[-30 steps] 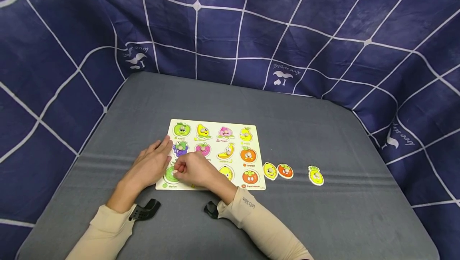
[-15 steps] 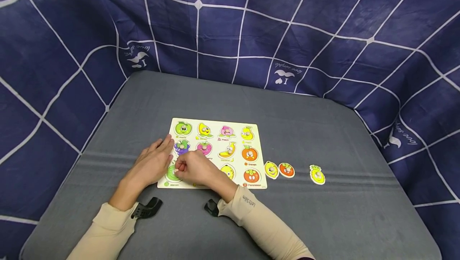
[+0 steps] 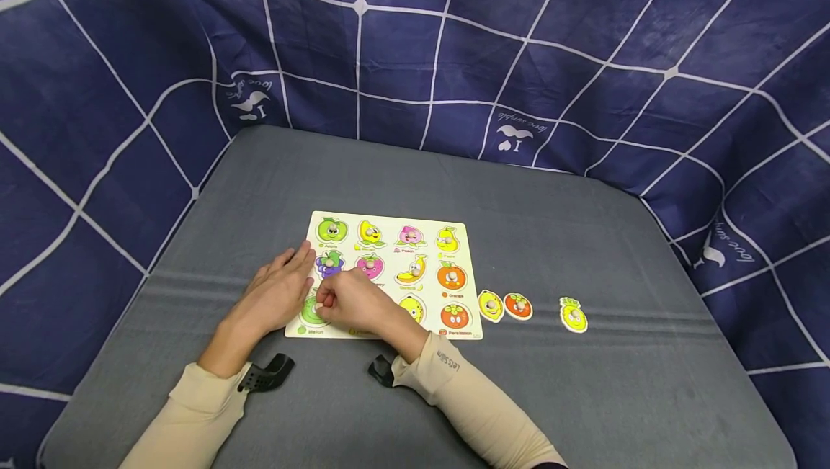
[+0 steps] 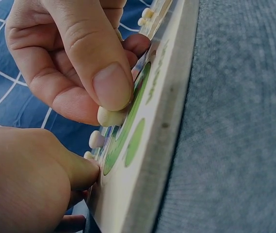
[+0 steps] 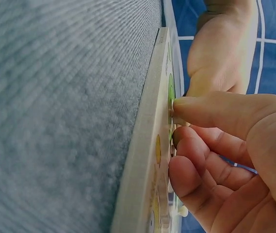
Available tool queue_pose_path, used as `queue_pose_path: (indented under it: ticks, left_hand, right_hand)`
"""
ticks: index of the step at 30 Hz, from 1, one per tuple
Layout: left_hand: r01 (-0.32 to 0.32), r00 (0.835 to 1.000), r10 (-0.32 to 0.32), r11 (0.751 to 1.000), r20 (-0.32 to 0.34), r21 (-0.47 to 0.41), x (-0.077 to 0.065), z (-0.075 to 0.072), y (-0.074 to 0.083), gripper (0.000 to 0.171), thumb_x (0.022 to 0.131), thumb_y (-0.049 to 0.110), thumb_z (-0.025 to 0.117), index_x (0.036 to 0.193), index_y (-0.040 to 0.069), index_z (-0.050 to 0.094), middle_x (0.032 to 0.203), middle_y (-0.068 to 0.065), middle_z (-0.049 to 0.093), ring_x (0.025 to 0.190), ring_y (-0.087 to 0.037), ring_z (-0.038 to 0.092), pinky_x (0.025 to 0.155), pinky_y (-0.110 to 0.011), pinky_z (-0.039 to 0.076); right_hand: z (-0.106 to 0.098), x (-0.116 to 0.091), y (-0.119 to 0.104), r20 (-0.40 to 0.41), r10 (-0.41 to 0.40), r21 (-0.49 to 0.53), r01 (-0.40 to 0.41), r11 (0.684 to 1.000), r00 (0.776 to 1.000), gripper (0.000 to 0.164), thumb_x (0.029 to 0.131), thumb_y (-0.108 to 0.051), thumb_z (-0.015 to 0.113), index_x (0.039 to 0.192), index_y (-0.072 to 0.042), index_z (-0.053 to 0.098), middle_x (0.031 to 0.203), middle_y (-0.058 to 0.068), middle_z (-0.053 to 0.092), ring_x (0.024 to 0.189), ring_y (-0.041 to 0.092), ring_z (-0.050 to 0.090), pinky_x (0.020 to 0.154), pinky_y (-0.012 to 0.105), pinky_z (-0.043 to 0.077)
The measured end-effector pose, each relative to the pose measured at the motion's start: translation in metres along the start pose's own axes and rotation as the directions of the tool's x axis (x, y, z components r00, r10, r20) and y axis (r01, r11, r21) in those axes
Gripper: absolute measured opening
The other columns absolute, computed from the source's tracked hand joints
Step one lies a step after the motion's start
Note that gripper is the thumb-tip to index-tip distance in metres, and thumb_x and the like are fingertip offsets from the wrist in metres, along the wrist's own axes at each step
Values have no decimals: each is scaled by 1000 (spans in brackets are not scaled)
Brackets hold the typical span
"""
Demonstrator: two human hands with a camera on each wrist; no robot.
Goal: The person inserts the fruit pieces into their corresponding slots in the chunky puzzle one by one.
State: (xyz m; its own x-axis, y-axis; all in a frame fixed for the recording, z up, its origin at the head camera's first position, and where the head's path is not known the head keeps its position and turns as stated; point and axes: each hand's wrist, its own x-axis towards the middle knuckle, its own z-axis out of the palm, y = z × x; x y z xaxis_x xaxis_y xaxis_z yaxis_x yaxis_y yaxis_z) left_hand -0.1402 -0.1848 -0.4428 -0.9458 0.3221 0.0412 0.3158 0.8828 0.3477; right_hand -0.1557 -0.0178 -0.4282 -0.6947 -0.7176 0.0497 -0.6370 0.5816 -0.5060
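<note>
A cream fruit puzzle board [image 3: 431, 326] lies on the grey surface, with knobbed pieces seated in several of its places. Along its left edge, my left hand [image 3: 269, 297] rests with the fingers extended, touching the board. My right hand [image 3: 355, 303] reaches over the lower left part. Its thumb and index finger pinch the pale knob [image 4: 109, 116] of the green melon piece [image 3: 309, 315], which looks seated in the board. In the right wrist view the same thumb [image 5: 181, 108] presses close to the board face. Part of the bottom row is hidden under the right hand.
Right of the board lie a loose lemon piece [image 3: 491, 306] and a persimmon piece [image 3: 518, 306], side by side. Farther right is a pineapple piece [image 3: 573, 315]. A blue curtain with white lines [image 3: 395, 51] surrounds the grey padded table [image 3: 519, 397].
The head view has shifted slightly. Both hands keep their places on the board, the right still pinching the melon piece's knob.
</note>
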Motion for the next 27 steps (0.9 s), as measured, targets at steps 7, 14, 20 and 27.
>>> queue_pose_path:
  ticks: [7, 14, 20, 27]
  left_hand:
    - [-9, 1000, 9, 1000, -9, 2, 0, 0, 0, 48, 94, 13, 47, 136, -7, 37, 144, -23, 28, 126, -46, 29, 93, -62, 27]
    - [-13, 1000, 13, 1000, -17, 3, 0, 0, 0, 47, 94, 13, 47, 136, -7, 37, 143, -23, 29, 126, -46, 29, 93, -62, 28]
    - [-4, 1000, 5, 1000, -10, 6, 0, 1, 0, 48, 94, 13, 47, 136, -6, 37, 144, -23, 29, 126, -45, 29, 93, -62, 27]
    - [-7, 1000, 7, 1000, -18, 12, 0, 2, 1, 48, 93, 13, 48, 136, -7, 38, 143, -23, 30, 126, -45, 29, 93, -62, 27]
  right_hand:
    - [-1, -2, 0, -3, 6, 16, -6, 1000, 1000, 5, 78, -15, 70, 74, -13, 67, 60, -14, 54, 53, -6, 46, 50, 8, 37]
    - [-9, -8, 0, -36, -1, 69, 4, 998, 999, 6, 78, -17, 72, 77, -12, 68, 61, -14, 56, 54, -8, 48, 52, 8, 39]
    - [-19, -14, 5, -109, -4, 74, 12, 997, 994, 4, 77, -15, 72, 76, -12, 69, 60, -13, 56, 55, -7, 48, 55, 9, 40]
    - [-27, -23, 16, -154, 23, 95, -8, 995, 988, 4, 79, -16, 71, 77, -12, 69, 64, -11, 56, 57, -4, 48, 53, 11, 41]
